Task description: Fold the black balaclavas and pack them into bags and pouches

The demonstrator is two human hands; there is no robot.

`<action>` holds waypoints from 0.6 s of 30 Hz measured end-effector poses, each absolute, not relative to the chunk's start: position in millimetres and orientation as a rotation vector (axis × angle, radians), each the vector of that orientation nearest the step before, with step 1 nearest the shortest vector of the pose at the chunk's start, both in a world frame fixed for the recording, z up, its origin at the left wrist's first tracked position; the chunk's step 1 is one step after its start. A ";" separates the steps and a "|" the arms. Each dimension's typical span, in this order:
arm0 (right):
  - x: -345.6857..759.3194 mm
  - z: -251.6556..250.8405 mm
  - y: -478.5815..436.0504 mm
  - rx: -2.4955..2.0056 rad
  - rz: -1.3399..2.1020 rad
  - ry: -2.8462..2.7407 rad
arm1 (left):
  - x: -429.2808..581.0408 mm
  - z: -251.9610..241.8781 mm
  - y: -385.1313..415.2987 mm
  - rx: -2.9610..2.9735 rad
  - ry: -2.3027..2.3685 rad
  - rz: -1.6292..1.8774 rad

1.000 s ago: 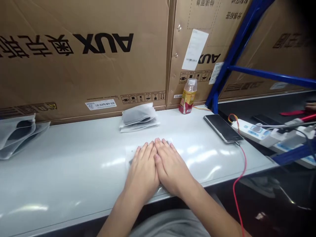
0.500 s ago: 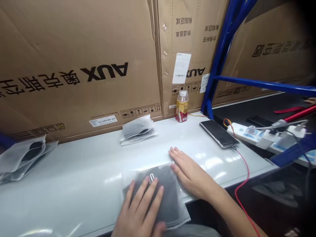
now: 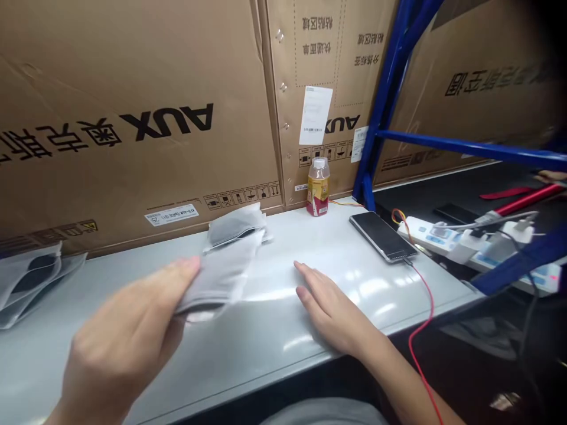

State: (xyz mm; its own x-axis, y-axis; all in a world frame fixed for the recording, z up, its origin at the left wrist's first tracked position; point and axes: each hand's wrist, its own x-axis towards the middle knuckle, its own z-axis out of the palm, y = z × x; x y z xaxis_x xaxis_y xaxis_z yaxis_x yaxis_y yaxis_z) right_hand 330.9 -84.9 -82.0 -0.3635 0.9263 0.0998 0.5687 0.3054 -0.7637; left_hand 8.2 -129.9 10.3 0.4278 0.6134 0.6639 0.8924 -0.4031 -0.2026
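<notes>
My left hand is raised above the grey table and pinches a frosted plastic bag with a dark cloth item inside, carrying it over the table's left middle. My right hand lies flat on the table with its fingers stretched out, holding nothing. A small stack of the same bagged dark items rests against the cardboard boxes just beyond the held bag.
Large brown AUX cardboard boxes wall the back. More bagged items lie at far left. A small drink bottle, a phone on a red cable, a power strip and a blue rack frame are at right.
My left hand lifted the bagged dark item off the table's front edge and swung it up and to the left. My right hand stayed flat on the table.
</notes>
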 end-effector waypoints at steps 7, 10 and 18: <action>326.9 -85.6 -86.3 -1.285 0.680 -2.209 | 15.4 12.7 25.3 -2.209 -1.410 -0.512; 326.9 -84.7 -87.2 -1.263 0.623 -2.243 | 18.2 -16.0 57.4 -2.382 -1.462 -0.317; 325.8 -87.3 -83.9 -1.261 0.467 -2.340 | 35.9 -41.4 -67.7 -2.544 -1.418 -0.146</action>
State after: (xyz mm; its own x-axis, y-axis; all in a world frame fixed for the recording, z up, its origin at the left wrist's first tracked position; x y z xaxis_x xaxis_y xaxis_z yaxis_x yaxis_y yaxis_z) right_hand 325.8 -83.9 -87.3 -0.4884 0.8452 0.2173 0.6970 0.5276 -0.4857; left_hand 35.9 -67.7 -41.4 0.5282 0.8265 0.1949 0.8488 -0.5080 -0.1464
